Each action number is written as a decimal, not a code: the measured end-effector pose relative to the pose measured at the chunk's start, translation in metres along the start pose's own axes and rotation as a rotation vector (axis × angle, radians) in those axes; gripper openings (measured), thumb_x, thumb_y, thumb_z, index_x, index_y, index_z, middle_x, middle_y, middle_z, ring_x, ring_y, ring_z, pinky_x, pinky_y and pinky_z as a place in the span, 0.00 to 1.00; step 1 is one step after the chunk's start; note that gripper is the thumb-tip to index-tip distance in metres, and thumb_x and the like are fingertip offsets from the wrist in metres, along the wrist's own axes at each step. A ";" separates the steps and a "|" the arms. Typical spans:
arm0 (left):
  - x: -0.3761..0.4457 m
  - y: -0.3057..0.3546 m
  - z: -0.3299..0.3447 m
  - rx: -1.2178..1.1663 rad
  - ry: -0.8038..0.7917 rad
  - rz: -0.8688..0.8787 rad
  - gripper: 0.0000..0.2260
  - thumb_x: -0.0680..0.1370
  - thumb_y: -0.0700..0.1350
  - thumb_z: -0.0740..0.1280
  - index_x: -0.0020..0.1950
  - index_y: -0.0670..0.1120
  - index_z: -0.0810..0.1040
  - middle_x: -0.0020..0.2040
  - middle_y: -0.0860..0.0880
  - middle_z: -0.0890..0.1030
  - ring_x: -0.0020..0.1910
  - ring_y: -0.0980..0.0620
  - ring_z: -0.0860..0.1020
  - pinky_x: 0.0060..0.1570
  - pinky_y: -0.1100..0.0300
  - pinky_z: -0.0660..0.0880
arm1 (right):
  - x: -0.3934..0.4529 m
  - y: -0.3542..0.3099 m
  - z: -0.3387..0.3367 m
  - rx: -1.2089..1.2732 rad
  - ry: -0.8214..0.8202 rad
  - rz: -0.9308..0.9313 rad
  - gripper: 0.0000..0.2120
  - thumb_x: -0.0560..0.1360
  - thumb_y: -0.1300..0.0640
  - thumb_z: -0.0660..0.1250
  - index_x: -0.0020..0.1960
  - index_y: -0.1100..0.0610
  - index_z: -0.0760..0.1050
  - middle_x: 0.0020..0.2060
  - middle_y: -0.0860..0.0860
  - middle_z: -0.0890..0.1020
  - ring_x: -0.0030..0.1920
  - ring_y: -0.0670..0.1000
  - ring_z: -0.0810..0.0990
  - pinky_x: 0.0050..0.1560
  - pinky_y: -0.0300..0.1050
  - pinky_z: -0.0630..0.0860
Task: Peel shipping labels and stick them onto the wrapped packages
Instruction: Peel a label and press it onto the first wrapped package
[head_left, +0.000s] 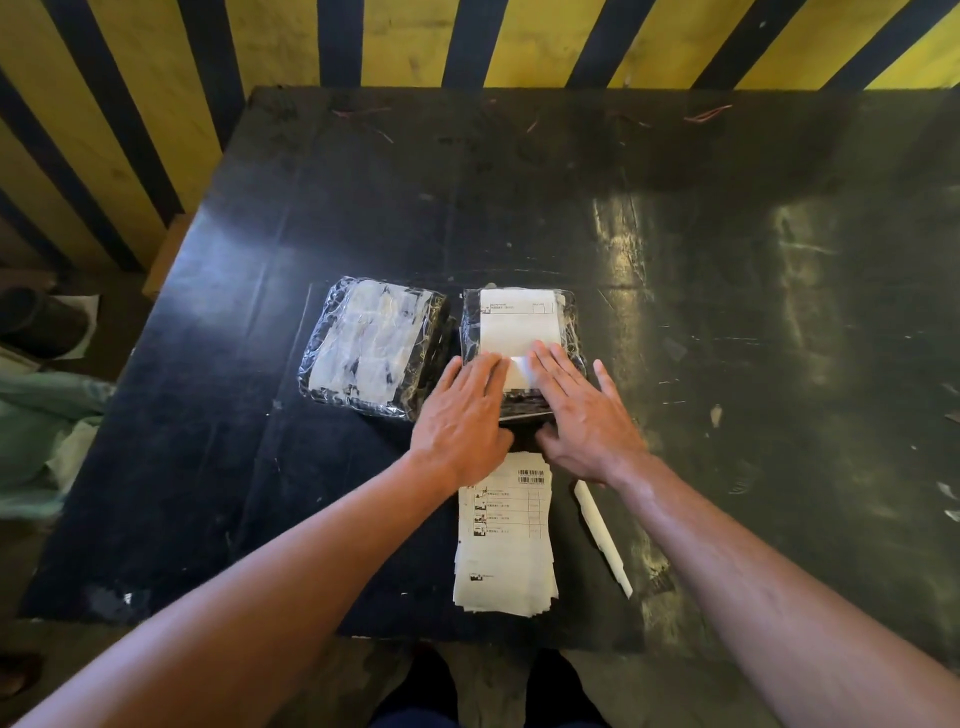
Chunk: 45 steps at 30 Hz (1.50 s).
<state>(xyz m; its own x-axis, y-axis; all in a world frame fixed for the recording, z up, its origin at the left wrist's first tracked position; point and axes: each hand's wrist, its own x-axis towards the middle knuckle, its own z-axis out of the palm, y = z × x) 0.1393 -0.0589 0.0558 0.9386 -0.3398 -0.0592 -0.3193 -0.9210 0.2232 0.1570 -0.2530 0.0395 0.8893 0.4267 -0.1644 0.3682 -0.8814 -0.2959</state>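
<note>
Plastic-wrapped, the right package (522, 358) lies at table (727, 260) centre; we press its label (517, 325) flat, left hand (462, 410) and right hand (584, 410) open, fingers lightly spread; the smoothing step seems nearly done; next we likely peel a sheet from the label stack (506, 540) at six o'clock for another package.

- Our left hand (464, 415) and right hand (584, 415) lie flat over the near half of the label (514, 325), so we cannot read that part.
- The print on the label's far strip is too small to read.
- Our hands hide the top of the label stack (506, 540).
- The table (727, 260) is cut off at the right edge.
- The pale green thing (41, 441) at left is cropped and blurred; we cannot tell what it is.
</note>
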 end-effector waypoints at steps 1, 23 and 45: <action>0.001 -0.005 -0.003 0.014 0.004 -0.010 0.35 0.77 0.50 0.67 0.81 0.42 0.61 0.77 0.46 0.66 0.78 0.47 0.66 0.84 0.46 0.53 | 0.000 -0.001 -0.001 0.008 -0.005 0.004 0.43 0.81 0.51 0.63 0.86 0.51 0.40 0.85 0.44 0.40 0.84 0.45 0.37 0.82 0.62 0.38; 0.053 -0.017 -0.029 0.048 0.015 -0.139 0.28 0.81 0.49 0.64 0.80 0.43 0.65 0.78 0.45 0.69 0.79 0.45 0.66 0.82 0.46 0.56 | -0.002 -0.004 0.000 0.069 0.032 0.027 0.46 0.79 0.54 0.66 0.86 0.51 0.39 0.85 0.44 0.39 0.83 0.45 0.34 0.82 0.61 0.35; 0.091 -0.001 -0.013 -0.046 -0.136 -0.025 0.30 0.87 0.56 0.47 0.87 0.48 0.45 0.87 0.49 0.43 0.86 0.50 0.40 0.83 0.48 0.38 | -0.004 -0.005 -0.001 0.071 0.014 0.027 0.45 0.79 0.53 0.66 0.86 0.50 0.40 0.84 0.45 0.38 0.83 0.47 0.33 0.83 0.63 0.38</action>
<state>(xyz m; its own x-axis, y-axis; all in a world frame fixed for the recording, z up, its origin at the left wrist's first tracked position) 0.2266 -0.0860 0.0632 0.9191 -0.3420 -0.1957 -0.2864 -0.9210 0.2642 0.1523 -0.2504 0.0429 0.9025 0.3999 -0.1602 0.3246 -0.8757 -0.3576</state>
